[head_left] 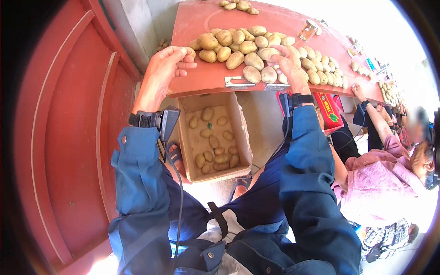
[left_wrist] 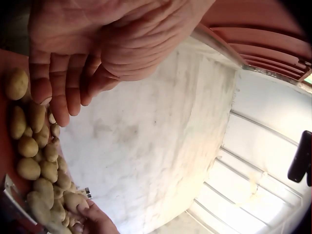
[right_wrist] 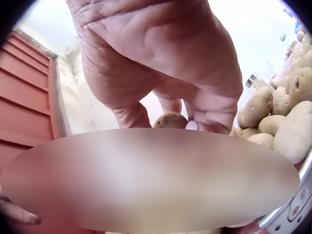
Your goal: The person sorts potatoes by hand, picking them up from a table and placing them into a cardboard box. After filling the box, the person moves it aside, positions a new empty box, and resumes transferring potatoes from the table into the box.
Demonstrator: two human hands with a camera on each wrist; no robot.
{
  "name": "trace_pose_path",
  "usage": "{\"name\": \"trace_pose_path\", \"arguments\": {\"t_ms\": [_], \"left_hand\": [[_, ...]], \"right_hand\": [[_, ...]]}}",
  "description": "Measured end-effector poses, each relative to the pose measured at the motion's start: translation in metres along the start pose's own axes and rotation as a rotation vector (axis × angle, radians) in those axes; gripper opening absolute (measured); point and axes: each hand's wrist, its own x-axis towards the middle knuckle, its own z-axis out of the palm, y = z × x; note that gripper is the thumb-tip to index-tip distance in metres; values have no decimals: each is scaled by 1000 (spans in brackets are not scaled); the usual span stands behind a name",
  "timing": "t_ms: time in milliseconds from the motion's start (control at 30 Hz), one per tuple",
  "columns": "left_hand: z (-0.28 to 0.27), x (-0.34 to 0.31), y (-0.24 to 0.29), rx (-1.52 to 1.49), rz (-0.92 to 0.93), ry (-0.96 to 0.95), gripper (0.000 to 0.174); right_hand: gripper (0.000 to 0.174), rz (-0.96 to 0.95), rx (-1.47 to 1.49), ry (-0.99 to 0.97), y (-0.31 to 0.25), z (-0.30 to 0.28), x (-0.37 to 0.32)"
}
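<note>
Red paint covers the bench, where a long heap of potatoes lies between the person's two hands. The relation to judge by is sideways: the heap runs to the right from the left hand and to the left from the right hand, so each grip has potatoes on its inner side.

The left hand is at the heap's left end, its fingers loosely extended and its palm bare. The end potato is just beyond its fingertips; whether they touch it I cannot tell. The right hand is over the near part of the heap, with its fingers bent downward. In the right wrist view a brown potato shows between thumb and fingers, but a blurred patch hides what is below, so I cannot tell whether this grip pinches it. The left wrist view has the fingers against a pale potato, whose long axis slants down toward them.

For anything at the left end, the left hand is clearly the nearer; for the heap's right part, the right. Below the bench's front edge, between the forearms, a cardboard box holds more potatoes, its far end nearer the left hand.
</note>
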Motion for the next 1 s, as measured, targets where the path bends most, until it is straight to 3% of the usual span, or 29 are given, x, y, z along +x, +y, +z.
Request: {"name": "trace_pose_path", "arguments": {"t_ms": [200,333,533,633,733,767,867,1000], "left_hand": [[10,-1,0,2,-6,9,26],[17,4,-5,8,-23,-12,25],[27,4,-6,63,-36,4,25],[34,3,-6,95,-27,1,26],[41,10,-16,162,-20,-25,27],[44,13,-19,210,-32,-40,27],[63,21,-27,330,-49,-86,26],[91,31,-47,475,30,-149,30]], "right_hand": [[48,-100,39,-489,-26,40,-53],[48,-43,-186,-615,-20,60,-71],[27,-34,-218,-295,-2,18,-44],[25,-26,-270,-3,26,-9,-20],[30,-32,-483,167,46,-23,-12],[31,46,-535,158,52,-23,-11],[31,43,-677,109,60,-18,-11],[33,-57,-503,336,40,-19,-14]]}}
